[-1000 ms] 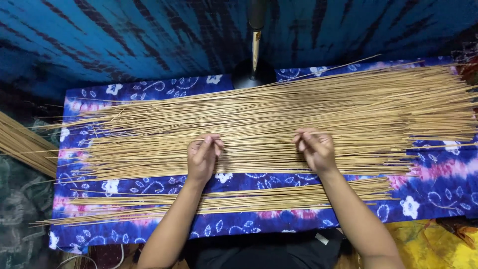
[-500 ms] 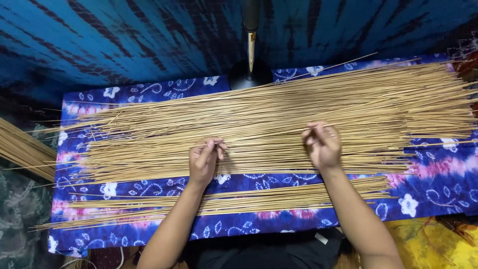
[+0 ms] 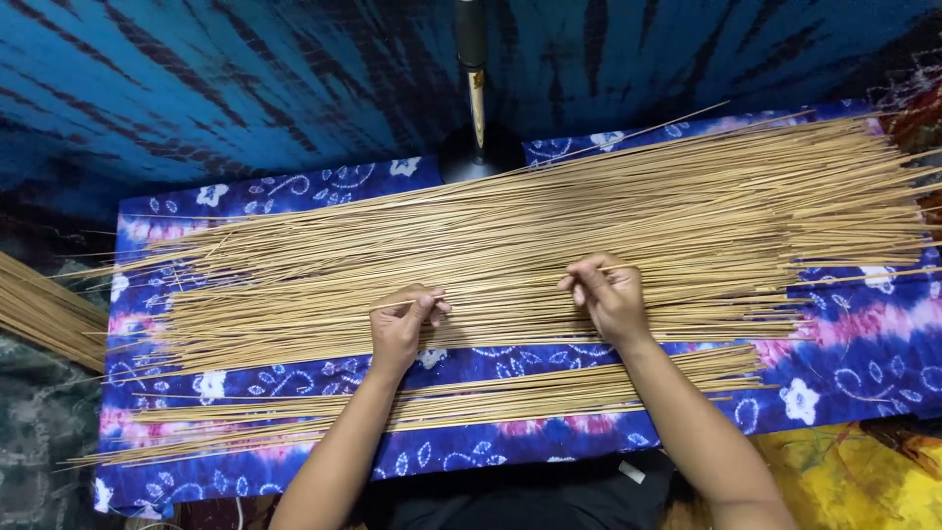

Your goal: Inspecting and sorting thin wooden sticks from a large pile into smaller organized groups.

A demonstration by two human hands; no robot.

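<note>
Left hand pinches one thin bamboo stick | right hand, shifted right, pinches sticks too | we keep sorting the big pile.

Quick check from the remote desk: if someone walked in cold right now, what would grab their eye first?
First, the wide spread of thin tan sticks lying lengthwise across the blue flowered cloth. Next, the left hand and right hand at the near edge of the spread, each pinching sticks with the fingertips. A smaller bundle of sticks lies apart, nearer the person, and a dark stand rises at the far side.
</note>
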